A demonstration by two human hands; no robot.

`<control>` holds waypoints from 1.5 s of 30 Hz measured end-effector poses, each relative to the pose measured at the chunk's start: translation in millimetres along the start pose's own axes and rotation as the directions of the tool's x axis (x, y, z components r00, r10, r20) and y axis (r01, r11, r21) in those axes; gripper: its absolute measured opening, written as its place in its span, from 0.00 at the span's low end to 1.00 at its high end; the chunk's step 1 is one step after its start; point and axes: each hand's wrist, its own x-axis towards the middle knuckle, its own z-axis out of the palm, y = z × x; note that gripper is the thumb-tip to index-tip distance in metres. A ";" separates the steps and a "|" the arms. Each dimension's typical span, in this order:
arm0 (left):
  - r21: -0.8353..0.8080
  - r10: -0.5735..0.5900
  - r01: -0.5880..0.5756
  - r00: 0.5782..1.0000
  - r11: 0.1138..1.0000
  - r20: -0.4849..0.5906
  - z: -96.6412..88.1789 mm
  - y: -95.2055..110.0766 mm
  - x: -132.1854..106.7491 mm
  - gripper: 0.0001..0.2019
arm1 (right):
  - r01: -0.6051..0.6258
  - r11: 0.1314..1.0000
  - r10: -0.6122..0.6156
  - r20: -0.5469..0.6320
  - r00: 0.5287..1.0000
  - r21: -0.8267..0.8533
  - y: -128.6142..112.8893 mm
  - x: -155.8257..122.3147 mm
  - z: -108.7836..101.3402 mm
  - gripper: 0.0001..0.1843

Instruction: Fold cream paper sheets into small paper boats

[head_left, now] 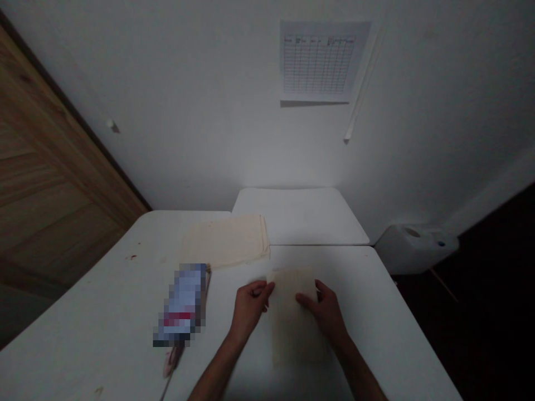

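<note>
In the head view, a flat, pale beige cloth (pixel 292 328) with faint lengthwise lines spreads over the white table in front of me. My left hand (pixel 252 303) pinches its upper left edge between thumb and fingers. At the upper right edge, my right hand (pixel 325 306) grips the cloth, thumb on top and fingers behind. Farther back on the left lies a stack of similar beige cloth pieces (pixel 225 240), their edges slightly offset. Whether these are single sheets or bags, I cannot tell.
A phone-like item (pixel 181 303), blurred out by pixels, stands left of my left hand on a pinkish support (pixel 169 361). Seams divide the white table (pixel 376 312). Behind it, a printed chart (pixel 320 64) hangs on the wall. A white plastic container (pixel 412 250) sits at right, a wooden door (pixel 54 178) at left.
</note>
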 end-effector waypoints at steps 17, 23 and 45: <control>-0.008 -0.010 0.010 1.000 1.000 0.013 -1.6 -1.8 0.6 0.24 | -0.002 1.000 0.002 0.008 1.000 -0.007 -0.1 -2.6 0.2 0.31; 0.020 -0.030 0.029 0.999 0.999 0.034 -2.9 -0.8 -1.3 0.24 | 0.010 1.000 -0.010 0.006 1.000 -0.020 1.8 -2.3 -1.0 0.30; 0.023 -0.013 0.012 0.998 1.000 0.056 -4.4 -6.1 -3.4 0.23 | 0.002 1.000 -0.002 0.006 1.000 -0.006 1.7 -1.0 -0.8 0.28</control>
